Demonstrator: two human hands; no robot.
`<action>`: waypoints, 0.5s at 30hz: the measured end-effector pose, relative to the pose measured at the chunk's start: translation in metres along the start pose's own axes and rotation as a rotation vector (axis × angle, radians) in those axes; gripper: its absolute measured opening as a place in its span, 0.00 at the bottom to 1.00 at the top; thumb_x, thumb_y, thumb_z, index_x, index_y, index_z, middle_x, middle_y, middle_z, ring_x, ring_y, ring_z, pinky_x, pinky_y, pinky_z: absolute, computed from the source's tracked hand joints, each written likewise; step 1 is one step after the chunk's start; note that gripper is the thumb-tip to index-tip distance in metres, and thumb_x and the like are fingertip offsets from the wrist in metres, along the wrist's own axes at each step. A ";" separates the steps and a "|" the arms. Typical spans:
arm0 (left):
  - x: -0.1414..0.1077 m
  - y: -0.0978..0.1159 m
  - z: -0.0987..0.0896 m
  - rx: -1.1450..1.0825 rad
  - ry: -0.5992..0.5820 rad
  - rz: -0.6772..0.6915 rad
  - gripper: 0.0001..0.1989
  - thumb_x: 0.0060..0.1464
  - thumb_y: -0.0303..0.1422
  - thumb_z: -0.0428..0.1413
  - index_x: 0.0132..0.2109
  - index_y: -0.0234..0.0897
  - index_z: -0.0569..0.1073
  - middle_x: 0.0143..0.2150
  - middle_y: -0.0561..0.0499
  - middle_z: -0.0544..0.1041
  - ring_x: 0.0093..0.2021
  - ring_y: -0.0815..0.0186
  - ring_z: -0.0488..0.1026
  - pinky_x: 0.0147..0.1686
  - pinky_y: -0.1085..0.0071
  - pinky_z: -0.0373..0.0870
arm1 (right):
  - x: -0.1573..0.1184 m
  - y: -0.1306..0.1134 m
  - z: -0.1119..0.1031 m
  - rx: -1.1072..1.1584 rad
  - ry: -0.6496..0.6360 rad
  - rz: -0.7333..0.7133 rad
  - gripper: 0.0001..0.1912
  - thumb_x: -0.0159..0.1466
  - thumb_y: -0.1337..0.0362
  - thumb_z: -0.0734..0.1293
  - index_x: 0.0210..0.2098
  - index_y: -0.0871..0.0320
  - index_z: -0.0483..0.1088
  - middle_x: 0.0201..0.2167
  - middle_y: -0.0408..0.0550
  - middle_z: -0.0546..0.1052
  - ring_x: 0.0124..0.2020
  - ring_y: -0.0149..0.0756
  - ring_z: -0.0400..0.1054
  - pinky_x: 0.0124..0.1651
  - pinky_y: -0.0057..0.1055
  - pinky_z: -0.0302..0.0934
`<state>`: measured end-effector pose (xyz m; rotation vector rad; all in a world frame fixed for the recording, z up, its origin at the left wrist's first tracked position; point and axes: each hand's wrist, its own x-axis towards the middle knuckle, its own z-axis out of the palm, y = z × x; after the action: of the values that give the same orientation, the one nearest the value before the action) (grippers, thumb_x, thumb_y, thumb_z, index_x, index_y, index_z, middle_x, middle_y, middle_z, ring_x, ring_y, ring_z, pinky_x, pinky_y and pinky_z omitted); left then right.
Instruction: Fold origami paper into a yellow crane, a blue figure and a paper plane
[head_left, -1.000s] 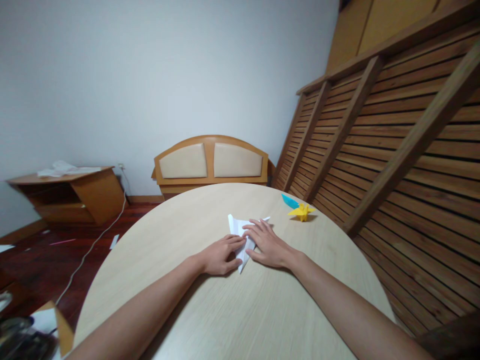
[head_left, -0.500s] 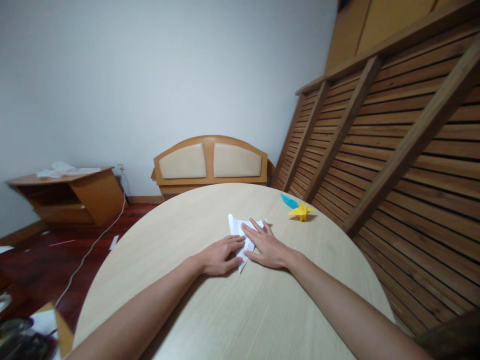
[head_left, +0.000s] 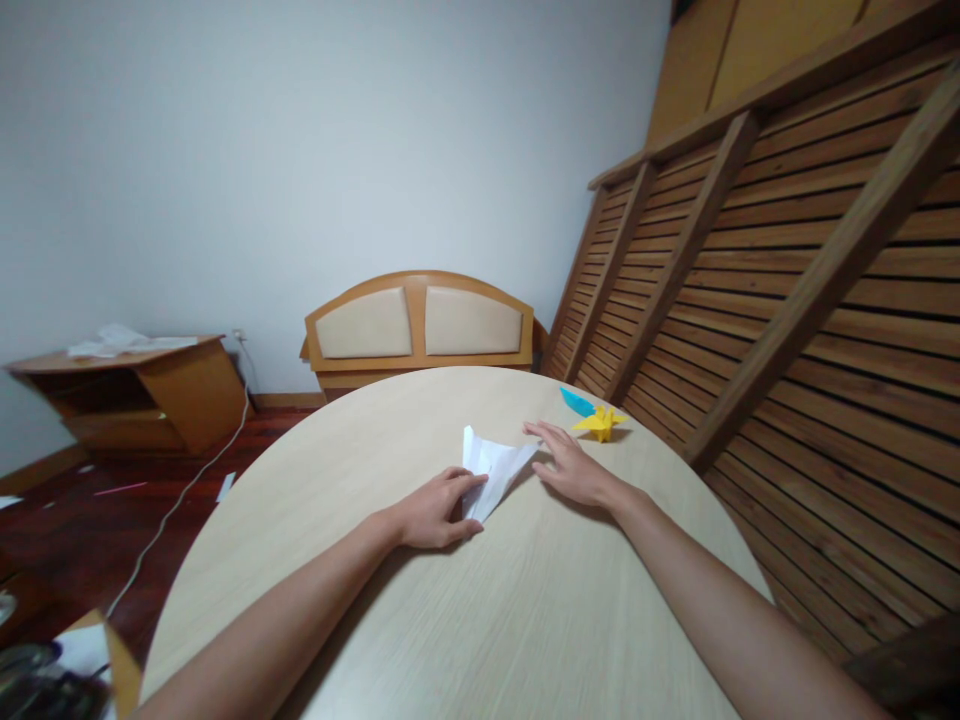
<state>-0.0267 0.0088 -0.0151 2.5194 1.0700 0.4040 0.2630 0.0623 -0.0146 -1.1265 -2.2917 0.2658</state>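
Note:
A folded sheet of white paper [head_left: 501, 468] lies on the round table, its creased flaps partly raised. My left hand [head_left: 439, 510] is at its left side, fingertips laid over the paper and thumb near its lower point, holding it down. My right hand [head_left: 574, 468] is at the paper's right corner, fingers and thumb apart; whether they touch that corner I cannot tell. Beyond my right hand stands a yellow origami bird [head_left: 601, 423], and just behind it lies a blue folded paper piece [head_left: 577, 402].
The pale round table [head_left: 360, 640] fills the foreground. A slatted wooden panel [head_left: 750, 330] leans along the right. Behind the table stands a padded headboard [head_left: 420, 320]. To the left are a low wooden cabinet [head_left: 172, 400] and a cable [head_left: 191, 490] on the dark floor.
My right hand has lifted off the paper's middle and moved right to its corner. The paper's right flap now stands up more. My left hand has stayed almost in place.

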 end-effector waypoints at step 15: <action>-0.003 -0.002 -0.017 -0.231 -0.075 -0.027 0.10 0.53 0.35 0.55 0.40 0.36 0.76 0.64 0.45 0.68 0.55 0.60 0.71 0.55 0.62 0.71 | -0.005 -0.002 -0.022 0.343 -0.281 0.078 0.18 0.59 0.60 0.70 0.47 0.59 0.76 0.48 0.53 0.77 0.49 0.44 0.71 0.54 0.39 0.63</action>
<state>-0.0364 0.0116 -0.0011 2.2958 0.9688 0.3978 0.2769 0.0553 0.0026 -1.0517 -2.3198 0.8612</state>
